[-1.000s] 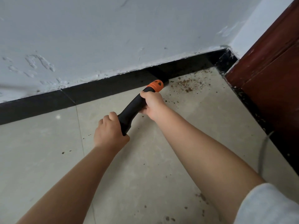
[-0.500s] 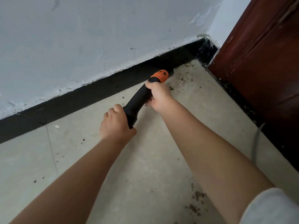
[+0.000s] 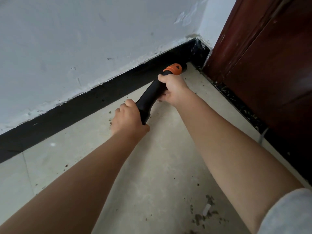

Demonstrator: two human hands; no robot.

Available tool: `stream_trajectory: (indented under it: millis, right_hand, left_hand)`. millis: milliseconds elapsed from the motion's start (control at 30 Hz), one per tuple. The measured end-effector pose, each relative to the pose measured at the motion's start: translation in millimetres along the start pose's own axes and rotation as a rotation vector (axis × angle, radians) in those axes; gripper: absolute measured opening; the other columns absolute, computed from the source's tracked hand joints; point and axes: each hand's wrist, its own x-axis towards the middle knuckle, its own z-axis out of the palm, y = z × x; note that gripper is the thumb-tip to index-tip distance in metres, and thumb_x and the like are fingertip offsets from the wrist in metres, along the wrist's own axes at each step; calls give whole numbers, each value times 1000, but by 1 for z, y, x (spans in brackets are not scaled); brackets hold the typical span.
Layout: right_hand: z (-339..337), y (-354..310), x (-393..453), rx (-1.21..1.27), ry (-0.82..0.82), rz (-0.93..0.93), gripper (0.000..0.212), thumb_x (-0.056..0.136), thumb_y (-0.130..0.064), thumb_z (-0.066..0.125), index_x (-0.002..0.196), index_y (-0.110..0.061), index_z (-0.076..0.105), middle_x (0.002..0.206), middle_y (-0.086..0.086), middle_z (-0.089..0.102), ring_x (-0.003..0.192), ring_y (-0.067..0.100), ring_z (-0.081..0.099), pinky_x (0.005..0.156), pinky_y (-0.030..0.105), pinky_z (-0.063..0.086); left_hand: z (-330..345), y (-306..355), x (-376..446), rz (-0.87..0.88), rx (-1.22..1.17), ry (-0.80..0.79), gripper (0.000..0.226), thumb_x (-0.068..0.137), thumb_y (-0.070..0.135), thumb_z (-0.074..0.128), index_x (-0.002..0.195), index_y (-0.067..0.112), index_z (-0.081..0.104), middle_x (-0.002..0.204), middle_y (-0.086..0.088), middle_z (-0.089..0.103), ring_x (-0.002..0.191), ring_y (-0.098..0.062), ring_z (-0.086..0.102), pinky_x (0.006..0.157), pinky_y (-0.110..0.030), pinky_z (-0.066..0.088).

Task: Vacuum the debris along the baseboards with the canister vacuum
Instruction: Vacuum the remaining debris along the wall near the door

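Now, from the head camera, we hold the black vacuum handle [image 3: 148,97] with both hands: our left hand [image 3: 128,119] is wrapped around the lower end, and our right hand [image 3: 172,90] grips it higher, just under the orange collar [image 3: 173,69]. The front end goes into the corner where the black baseboard [image 3: 101,98] meets the dark strip below the brown door [image 3: 270,65]; the mouth itself is hidden from us. To do this step well, we think the tip should stay low, close against the baseboard, and move slowly, so that the suction can pull the crumbs out of the angle.

Around us, small debris [image 3: 110,119] lies on the floor [image 3: 160,166] near our left hand, and a bigger patch of dirt [image 3: 202,215] with a pale scrap [image 3: 206,209] lies near our right forearm, well apart from the tip. A grey cable [image 3: 262,135] runs along the door side. The tight corner and the door leave little room to turn the handle.
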Motion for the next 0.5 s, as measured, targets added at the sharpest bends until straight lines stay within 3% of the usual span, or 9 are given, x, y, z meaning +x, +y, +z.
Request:
stream_trajectory:
  millis: [267, 500]
  right_hand:
    - [-19, -15, 14, -8, 36, -38, 46, 92, -11, 58, 133, -4, 40, 131, 18, 47, 115, 38, 51, 75, 46, 52]
    - [-20, -15, 22, -80, 80, -62, 54, 89, -19, 62, 136, -4, 39, 130, 17, 50, 113, 38, 53, 88, 52, 50]
  left_hand:
    - [7, 27, 14, 22, -23, -3, 54, 75, 22, 70, 113, 2, 38, 116, -15, 49, 109, -30, 47, 74, -31, 35]
    - [13, 34, 14, 15, -50, -9, 51, 74, 21, 71, 106, 4, 36, 113, -15, 49, 108, -32, 48, 73, -32, 35]
